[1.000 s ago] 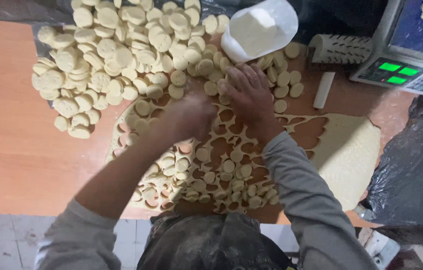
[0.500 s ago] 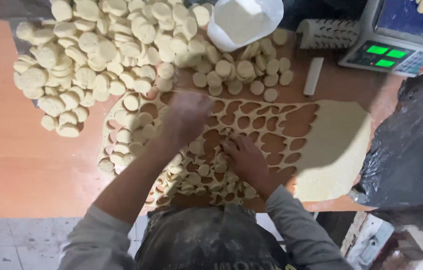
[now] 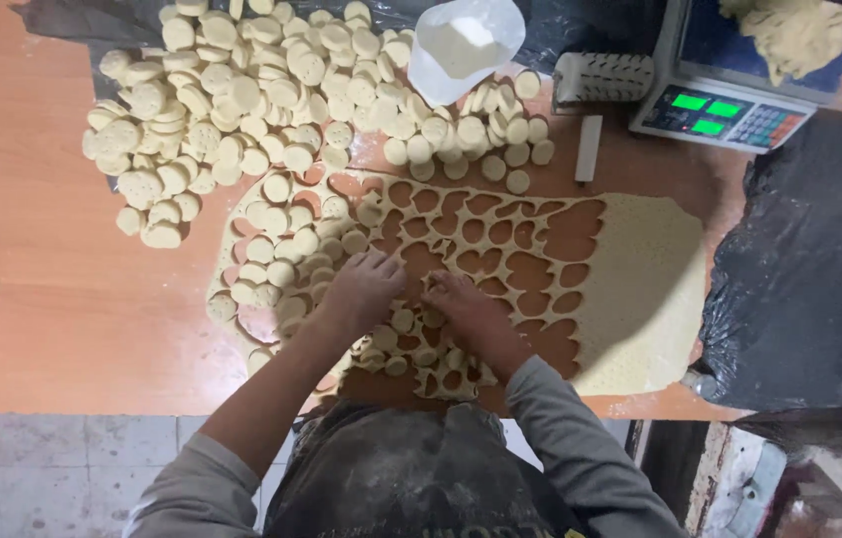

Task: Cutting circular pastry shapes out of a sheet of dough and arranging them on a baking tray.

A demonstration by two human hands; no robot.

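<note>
Since the earlier frame, the left hand (image 3: 366,287) has been drawn back beside the right hand (image 3: 463,304); both are pressed, fingers curled, onto the sheet (image 3: 640,289) among cut rounds (image 3: 286,269) on the table (image 3: 32,249).

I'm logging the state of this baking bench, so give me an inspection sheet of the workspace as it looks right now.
Surface: orange-brown table, dusted with crumbs near the dough.
Job's things: rolled dough sheet full of round cut-outs, uncut at its right end; loose dough rounds lying on it; big pile of rounds at the back.
Clutter: white flour bag, spiked roller, white stick, scale carrying a dough lump, black plastic bag.
Hands: left hand and right hand both down on the cut dough among the rounds; grip not clear.
Cables: nothing seen.
Surroundings: pale tiled floor below the table edge.
</note>
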